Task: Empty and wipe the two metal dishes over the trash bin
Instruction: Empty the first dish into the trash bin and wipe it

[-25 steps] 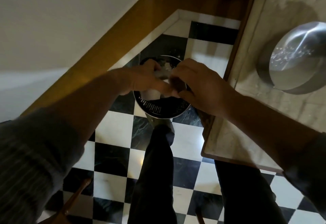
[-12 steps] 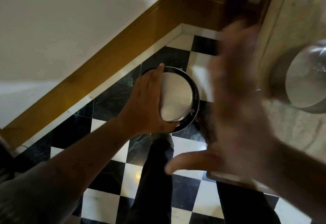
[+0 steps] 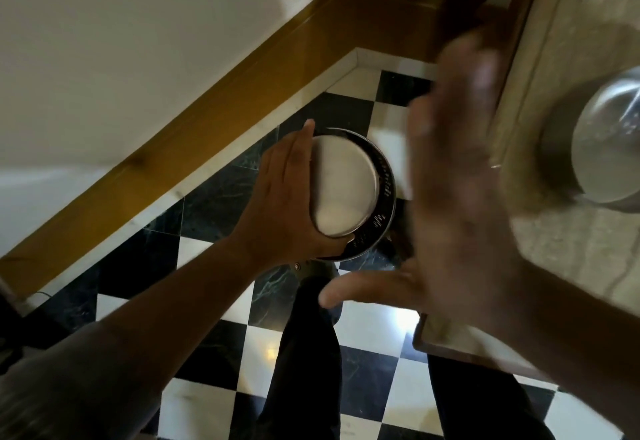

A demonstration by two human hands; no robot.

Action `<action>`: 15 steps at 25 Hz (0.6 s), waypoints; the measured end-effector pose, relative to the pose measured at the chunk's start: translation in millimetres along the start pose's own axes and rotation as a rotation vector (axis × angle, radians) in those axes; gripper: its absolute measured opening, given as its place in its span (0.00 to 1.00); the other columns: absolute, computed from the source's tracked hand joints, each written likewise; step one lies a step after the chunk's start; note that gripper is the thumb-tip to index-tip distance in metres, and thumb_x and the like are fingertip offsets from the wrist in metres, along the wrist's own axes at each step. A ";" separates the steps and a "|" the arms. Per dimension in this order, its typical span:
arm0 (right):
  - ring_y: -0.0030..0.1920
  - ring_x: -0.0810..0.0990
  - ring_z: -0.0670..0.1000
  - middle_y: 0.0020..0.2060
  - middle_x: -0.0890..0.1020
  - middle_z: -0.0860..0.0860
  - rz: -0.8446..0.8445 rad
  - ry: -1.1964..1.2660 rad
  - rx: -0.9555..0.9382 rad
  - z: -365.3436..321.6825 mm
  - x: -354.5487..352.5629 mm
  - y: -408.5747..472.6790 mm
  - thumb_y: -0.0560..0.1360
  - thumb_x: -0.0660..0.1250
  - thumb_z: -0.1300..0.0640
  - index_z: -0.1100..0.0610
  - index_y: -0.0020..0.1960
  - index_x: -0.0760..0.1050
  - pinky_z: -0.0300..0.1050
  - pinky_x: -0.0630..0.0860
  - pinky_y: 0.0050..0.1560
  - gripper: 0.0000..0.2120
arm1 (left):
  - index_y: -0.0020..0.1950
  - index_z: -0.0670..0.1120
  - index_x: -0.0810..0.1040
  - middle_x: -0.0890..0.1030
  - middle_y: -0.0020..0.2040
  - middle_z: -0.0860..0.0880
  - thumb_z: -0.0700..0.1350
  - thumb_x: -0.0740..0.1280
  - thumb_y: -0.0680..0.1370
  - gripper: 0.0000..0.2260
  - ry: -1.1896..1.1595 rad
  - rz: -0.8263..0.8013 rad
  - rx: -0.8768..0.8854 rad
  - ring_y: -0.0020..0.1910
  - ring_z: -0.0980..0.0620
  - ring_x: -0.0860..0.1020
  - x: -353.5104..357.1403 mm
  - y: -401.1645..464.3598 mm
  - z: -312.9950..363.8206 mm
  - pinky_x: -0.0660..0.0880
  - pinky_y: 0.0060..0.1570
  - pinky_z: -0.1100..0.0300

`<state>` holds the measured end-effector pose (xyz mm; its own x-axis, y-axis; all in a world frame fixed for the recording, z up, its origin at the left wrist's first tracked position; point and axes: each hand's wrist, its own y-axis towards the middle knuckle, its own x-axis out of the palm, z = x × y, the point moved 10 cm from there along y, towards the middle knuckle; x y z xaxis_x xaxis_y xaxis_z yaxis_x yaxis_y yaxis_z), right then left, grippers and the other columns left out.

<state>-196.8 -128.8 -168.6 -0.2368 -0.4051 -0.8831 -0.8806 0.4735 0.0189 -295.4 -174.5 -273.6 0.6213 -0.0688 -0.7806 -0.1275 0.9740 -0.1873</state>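
Observation:
My left hand [image 3: 284, 193] grips a round metal dish [image 3: 343, 186], turned so its pale flat underside faces me, directly above the perforated metal trash bin [image 3: 382, 228] on the floor. My right hand [image 3: 457, 197] hovers to the right of the dish, blurred, with fingers spread and nothing in it; it covers the bin's right side. A second metal dish [image 3: 609, 148] rests on the stone counter [image 3: 568, 249] at the far right, partly cut off by the frame edge.
Black-and-white checkered floor tiles [image 3: 367, 370] lie below. A wooden baseboard [image 3: 207, 120] runs along the white wall on the left. My dark-trousered legs [image 3: 304, 370] stand just in front of the bin, beside the counter's wooden edge.
A second ago both hands were together over the bin. My left hand then turned the dish upside down over it, and my right hand let go and lifted away, open.

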 end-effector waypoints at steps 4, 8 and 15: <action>0.77 0.58 0.66 0.76 0.62 0.62 -0.559 -0.209 -0.217 -5.9 114.9 -28.0 0.58 0.69 0.24 0.60 0.76 0.56 0.70 0.57 0.73 0.60 | 0.75 0.42 0.55 0.73 0.70 0.33 0.72 0.68 0.65 0.50 -0.024 -0.002 -0.014 0.68 0.34 0.73 3.9 -3.6 7.1 0.73 0.64 0.36; 0.73 0.64 0.69 0.73 0.68 0.64 -0.344 -0.222 -0.162 4.1 100.0 -15.1 0.68 0.76 0.46 0.61 0.73 0.63 0.65 0.61 0.71 0.40 | 0.74 0.42 0.57 0.73 0.70 0.33 0.71 0.70 0.64 0.50 -0.057 0.032 -0.026 0.68 0.35 0.73 5.8 -9.2 3.2 0.72 0.66 0.45; 0.63 0.75 0.57 0.65 0.75 0.58 -0.261 0.496 0.430 50.8 82.3 -8.5 0.74 0.69 0.63 0.59 0.68 0.71 0.51 0.76 0.62 0.23 | 0.68 0.52 0.65 0.76 0.61 0.55 0.58 0.78 0.66 0.36 -0.837 -0.157 -0.658 0.56 0.58 0.80 10.6 -36.5 -44.0 0.79 0.53 0.64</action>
<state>-188.0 -126.4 -265.2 -0.2894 -0.8074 -0.5142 -0.7179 0.5384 -0.4414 -318.2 -220.3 -301.3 0.9670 0.2298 -0.1104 -0.2359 0.6422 -0.7293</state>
